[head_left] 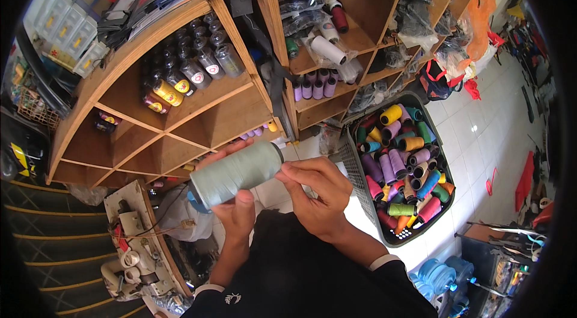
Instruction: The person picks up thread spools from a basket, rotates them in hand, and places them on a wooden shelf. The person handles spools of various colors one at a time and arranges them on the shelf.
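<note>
A large spool of pale green thread (237, 172) with dark end rims lies tilted across my left hand (235, 217). The left thumb presses on its near side, and the other fingers show behind it. At the spool's right end, my right hand (321, 195) is closed in a pinch, its fingertips next to the dark rim. Whatever is between those fingertips is too small to make out. To the right stands a dark plastic basket (354, 183) heaped with thread spools (398, 163) of many colours.
A wooden shelf (225, 98) at the left holds rows of bottles (207, 65). Another wooden shelf (372, 8) carries purple spools (317, 86) and plastic bags. A sewing machine (137, 246) is at lower left, and blue water jugs (436, 276) stand at lower right.
</note>
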`<state>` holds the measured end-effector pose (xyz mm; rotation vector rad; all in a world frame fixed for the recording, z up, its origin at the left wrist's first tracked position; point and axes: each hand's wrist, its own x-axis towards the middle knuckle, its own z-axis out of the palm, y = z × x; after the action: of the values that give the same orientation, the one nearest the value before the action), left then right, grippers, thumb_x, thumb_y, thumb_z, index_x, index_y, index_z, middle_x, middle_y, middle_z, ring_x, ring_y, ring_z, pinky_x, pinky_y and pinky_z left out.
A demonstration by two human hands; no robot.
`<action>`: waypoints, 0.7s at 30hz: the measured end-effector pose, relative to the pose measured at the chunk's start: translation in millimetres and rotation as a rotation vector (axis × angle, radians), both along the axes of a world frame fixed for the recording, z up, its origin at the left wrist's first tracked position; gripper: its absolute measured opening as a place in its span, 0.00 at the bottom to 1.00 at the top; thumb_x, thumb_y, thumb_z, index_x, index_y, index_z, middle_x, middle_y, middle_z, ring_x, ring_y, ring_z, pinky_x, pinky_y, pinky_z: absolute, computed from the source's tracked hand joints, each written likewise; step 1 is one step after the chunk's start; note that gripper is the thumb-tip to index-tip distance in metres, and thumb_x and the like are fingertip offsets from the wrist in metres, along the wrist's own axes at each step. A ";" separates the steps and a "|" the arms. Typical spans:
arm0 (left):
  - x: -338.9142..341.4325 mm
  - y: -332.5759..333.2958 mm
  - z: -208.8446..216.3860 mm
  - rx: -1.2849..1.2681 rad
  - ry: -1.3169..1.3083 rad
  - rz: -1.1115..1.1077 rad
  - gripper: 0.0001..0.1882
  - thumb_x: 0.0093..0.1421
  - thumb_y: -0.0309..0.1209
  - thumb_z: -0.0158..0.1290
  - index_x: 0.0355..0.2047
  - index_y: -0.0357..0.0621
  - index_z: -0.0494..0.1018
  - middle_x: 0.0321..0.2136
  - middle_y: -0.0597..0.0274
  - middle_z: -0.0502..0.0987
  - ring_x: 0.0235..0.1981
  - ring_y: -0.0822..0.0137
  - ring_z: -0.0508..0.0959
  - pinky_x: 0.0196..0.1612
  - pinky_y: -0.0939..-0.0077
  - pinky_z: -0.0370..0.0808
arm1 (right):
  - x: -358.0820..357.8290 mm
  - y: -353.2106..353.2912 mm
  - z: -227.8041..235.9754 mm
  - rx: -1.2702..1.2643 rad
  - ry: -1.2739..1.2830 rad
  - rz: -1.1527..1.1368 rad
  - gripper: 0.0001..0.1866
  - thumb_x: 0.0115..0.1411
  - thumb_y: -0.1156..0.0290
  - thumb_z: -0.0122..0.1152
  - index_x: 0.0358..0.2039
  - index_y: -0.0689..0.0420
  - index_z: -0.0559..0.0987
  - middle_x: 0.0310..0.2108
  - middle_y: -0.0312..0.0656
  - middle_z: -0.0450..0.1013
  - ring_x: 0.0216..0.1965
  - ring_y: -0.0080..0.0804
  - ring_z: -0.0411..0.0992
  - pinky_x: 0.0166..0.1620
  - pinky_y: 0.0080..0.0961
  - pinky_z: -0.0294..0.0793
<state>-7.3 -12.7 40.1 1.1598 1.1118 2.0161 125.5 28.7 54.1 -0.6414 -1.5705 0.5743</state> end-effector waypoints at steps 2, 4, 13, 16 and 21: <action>-1.0 0.3 1.9 0.038 0.090 0.003 0.43 0.52 0.52 0.63 0.58 0.42 0.57 0.53 0.42 0.67 0.56 0.46 0.70 0.59 0.47 0.66 | 4.7 1.2 5.1 -0.011 -0.029 0.013 0.12 0.47 0.83 0.71 0.33 0.61 0.81 0.29 0.44 0.76 0.26 0.30 0.74 0.30 0.22 0.71; -1.8 -0.1 -0.5 0.067 0.091 -0.005 0.40 0.52 0.46 0.65 0.56 0.42 0.56 0.52 0.42 0.66 0.56 0.45 0.69 0.59 0.48 0.67 | 8.5 0.0 9.9 -0.039 -0.023 0.030 0.10 0.47 0.84 0.70 0.32 0.61 0.81 0.28 0.44 0.76 0.26 0.29 0.73 0.29 0.22 0.70; -0.6 2.0 -0.8 0.126 0.179 -0.064 0.39 0.51 0.43 0.67 0.54 0.44 0.56 0.51 0.41 0.66 0.55 0.43 0.70 0.58 0.48 0.67 | 17.8 7.2 21.7 -0.033 0.038 0.082 0.08 0.49 0.81 0.66 0.31 0.58 0.81 0.28 0.40 0.75 0.29 0.34 0.72 0.32 0.27 0.69; 1.0 2.5 2.2 0.111 0.182 -0.060 0.39 0.50 0.43 0.67 0.54 0.43 0.56 0.51 0.41 0.66 0.55 0.43 0.70 0.59 0.48 0.66 | 20.1 9.1 23.4 0.024 0.005 0.121 0.09 0.48 0.82 0.65 0.32 0.58 0.80 0.33 0.42 0.76 0.32 0.37 0.72 0.35 0.27 0.70; 1.9 2.4 1.5 0.103 0.094 -0.093 0.41 0.48 0.45 0.68 0.53 0.42 0.56 0.51 0.43 0.68 0.55 0.43 0.70 0.60 0.47 0.66 | 15.5 8.9 18.8 0.163 -0.066 0.274 0.11 0.52 0.83 0.64 0.36 0.58 0.76 0.38 0.44 0.78 0.34 0.37 0.73 0.35 0.27 0.71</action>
<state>-5.3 -10.3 41.6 1.3451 0.9894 1.9853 141.0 37.7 72.9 -0.3261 -1.7612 0.6245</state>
